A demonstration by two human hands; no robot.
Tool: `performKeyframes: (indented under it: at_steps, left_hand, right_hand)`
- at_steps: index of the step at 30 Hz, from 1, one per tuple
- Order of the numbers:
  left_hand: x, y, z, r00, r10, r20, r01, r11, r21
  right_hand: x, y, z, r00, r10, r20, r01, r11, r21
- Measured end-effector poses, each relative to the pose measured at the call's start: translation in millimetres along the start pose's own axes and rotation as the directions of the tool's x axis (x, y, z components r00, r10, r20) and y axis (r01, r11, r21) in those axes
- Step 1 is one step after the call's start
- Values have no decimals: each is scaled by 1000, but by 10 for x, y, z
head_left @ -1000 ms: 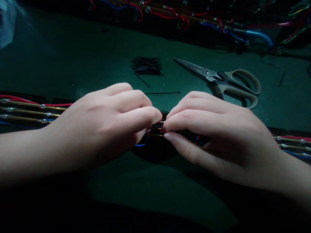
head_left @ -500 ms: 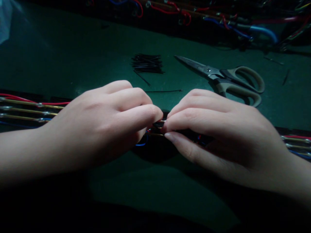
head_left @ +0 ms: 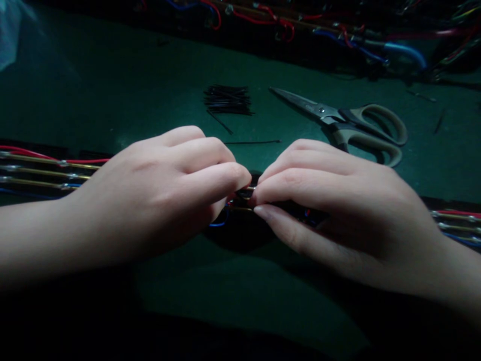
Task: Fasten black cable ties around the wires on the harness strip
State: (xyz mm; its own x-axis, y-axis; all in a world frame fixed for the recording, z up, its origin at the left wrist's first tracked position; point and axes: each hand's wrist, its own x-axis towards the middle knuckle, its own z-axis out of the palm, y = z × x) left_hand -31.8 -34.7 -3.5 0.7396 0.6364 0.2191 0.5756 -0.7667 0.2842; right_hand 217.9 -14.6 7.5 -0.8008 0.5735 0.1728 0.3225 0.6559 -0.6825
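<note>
A long assembly of brass-coloured rods with red and blue wires runs across in front of me, beneath both hands. My left hand is closed over it, thumb and forefinger pinched together. Just to its right, my right hand pinches with its thumb and fingers at the same spot. In the narrow gap between the fingertips a small dark piece shows against a rod. The fingers hide most of what they grip. A blue wire loops out below the left fingertips.
Beyond my hands lies a pile of thin black strips, like cable ties, with a single strip nearer. Scissors rest to the right on the green work surface. Another wired assembly spans the back.
Both hands keep nearly the same pinched pose at the rods. The right hand's wrist side has shifted very slightly left, and the whole view has moved a little.
</note>
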Motion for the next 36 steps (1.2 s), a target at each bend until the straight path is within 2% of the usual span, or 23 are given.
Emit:
performKeyframes:
  at_steps: [36]
  left_hand:
    - [0,20,-9,1000,5,1,-5,999,32]
  right_hand:
    - [21,10,1,999,-51,-16,51,998,25]
